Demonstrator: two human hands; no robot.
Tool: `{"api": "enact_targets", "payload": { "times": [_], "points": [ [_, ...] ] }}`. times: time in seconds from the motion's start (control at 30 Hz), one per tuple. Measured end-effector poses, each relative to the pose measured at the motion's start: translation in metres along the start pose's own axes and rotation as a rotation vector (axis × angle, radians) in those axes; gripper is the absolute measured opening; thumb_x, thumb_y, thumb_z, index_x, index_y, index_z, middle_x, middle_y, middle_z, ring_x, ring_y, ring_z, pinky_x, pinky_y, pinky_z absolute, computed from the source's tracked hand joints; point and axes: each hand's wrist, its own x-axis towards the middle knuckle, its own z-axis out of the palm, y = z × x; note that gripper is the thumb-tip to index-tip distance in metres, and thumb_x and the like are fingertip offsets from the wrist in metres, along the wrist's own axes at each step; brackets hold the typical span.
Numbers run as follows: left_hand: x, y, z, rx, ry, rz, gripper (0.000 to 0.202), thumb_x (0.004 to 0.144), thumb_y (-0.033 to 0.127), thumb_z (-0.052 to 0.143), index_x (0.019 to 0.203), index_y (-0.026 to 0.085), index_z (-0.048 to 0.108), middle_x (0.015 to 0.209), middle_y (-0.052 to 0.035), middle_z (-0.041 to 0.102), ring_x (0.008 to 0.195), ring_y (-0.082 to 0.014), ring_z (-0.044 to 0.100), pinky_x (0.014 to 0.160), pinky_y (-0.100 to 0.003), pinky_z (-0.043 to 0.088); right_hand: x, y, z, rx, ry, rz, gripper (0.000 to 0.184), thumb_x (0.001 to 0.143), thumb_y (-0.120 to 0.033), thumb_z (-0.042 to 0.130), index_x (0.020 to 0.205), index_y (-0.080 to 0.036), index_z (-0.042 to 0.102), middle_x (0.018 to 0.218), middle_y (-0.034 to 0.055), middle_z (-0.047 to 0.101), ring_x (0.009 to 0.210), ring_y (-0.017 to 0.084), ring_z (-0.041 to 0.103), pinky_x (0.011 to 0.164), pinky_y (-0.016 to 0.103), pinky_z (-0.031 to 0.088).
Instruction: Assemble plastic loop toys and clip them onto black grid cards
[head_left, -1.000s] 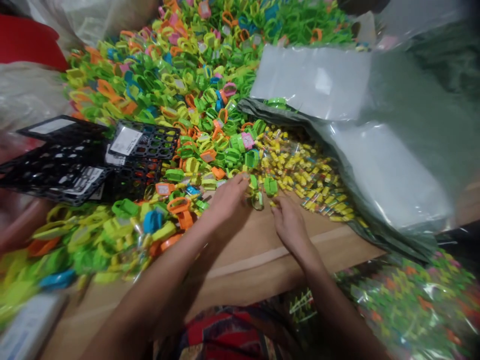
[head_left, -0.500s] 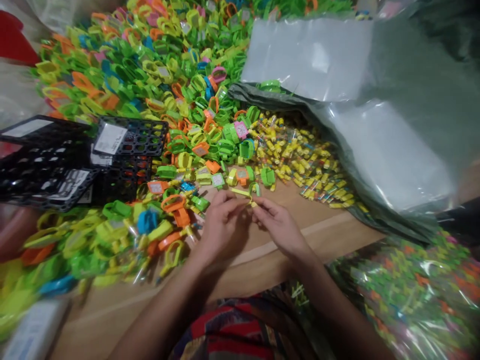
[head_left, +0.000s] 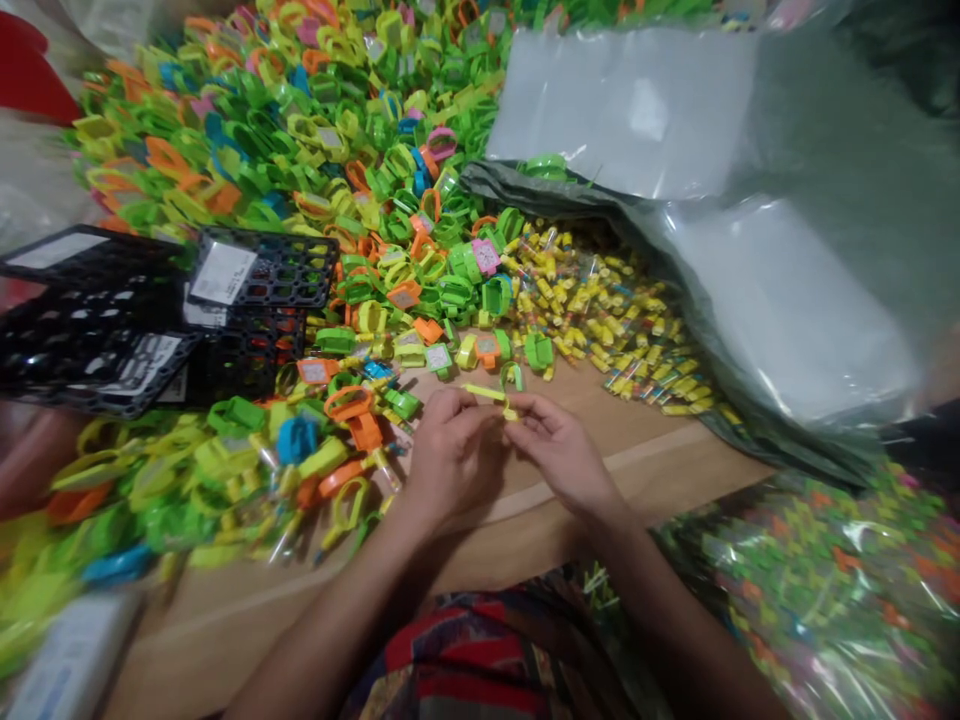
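Observation:
Above the near part of the wooden table, my left hand (head_left: 448, 445) and my right hand (head_left: 556, 446) meet fingertip to fingertip. Both are closed on a small yellow toy watch (head_left: 486, 393). Its flat yellow part shows over the left fingers, while a curved end lies at the right fingertips; the rest is hidden by my fingers. Just beyond stands a green curved strap (head_left: 513, 374); I cannot tell whether it touches the yellow piece. A green toy watch with a pale square face (head_left: 438, 358) and an orange-faced one (head_left: 487, 348) lie past my fingers.
A large heap of coloured toy watches (head_left: 300, 140) covers the back and left. Small yellow-capped tubes (head_left: 600, 310) lie behind right, beside dark plastic sheeting with clear bags (head_left: 795, 300). Black grid trays (head_left: 262, 270) stand left. A filled clear bag (head_left: 840, 590) is lower right.
The hands stay together at nearly the same spot, still on the yellow toy watch. The fingers have shifted slightly, and the whole view has moved a little.

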Motion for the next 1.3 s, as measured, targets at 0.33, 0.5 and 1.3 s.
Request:
{"api": "enact_targets", "payload": {
  "times": [0.33, 0.5, 1.3],
  "points": [
    [-0.018, -0.003, -0.027, 0.24, -0.113, 0.042, 0.021, 0.094, 0.018, 0.055, 0.103, 0.018, 0.074, 0.088, -0.0083, 0.065, 0.082, -0.0205, 0.057, 0.069, -0.031, 0.047, 0.003, 0.017, 0.018, -0.197, -0.125, 0.003, 0.023, 0.089, -0.029, 0.066, 0.111, -0.024, 0.065, 0.096, 0.0001, 0.07, 0.085, 0.016, 0.065, 0.076, 0.027, 0.051],
    [-0.011, -0.006, -0.136, 0.626, -0.054, -0.252, 0.013, 0.092, 0.027, 0.062, 0.097, 0.026, 0.075, 0.095, -0.0032, 0.067, 0.078, -0.0196, 0.062, 0.065, -0.031, 0.046, 0.014, 0.017, 0.024, -0.612, -0.162, -0.304, 0.019, 0.097, -0.03, 0.064, 0.116, -0.026, 0.067, 0.111, 0.004, 0.065, 0.098, 0.019, 0.064, 0.085, 0.032, 0.052],
    [0.049, -0.053, 0.006, 0.452, -0.266, -0.369, 0.02, 0.095, 0.021, 0.053, 0.085, 0.019, 0.071, 0.098, -0.0076, 0.066, 0.092, -0.0206, 0.062, 0.077, -0.031, 0.045, 0.018, 0.023, 0.01, -0.845, -0.079, -0.395, 0.031, 0.103, -0.022, 0.041, 0.127, -0.026, 0.06, 0.117, 0.0107, 0.06, 0.112, 0.026, 0.058, 0.099, 0.044, 0.049]
  ]
}}
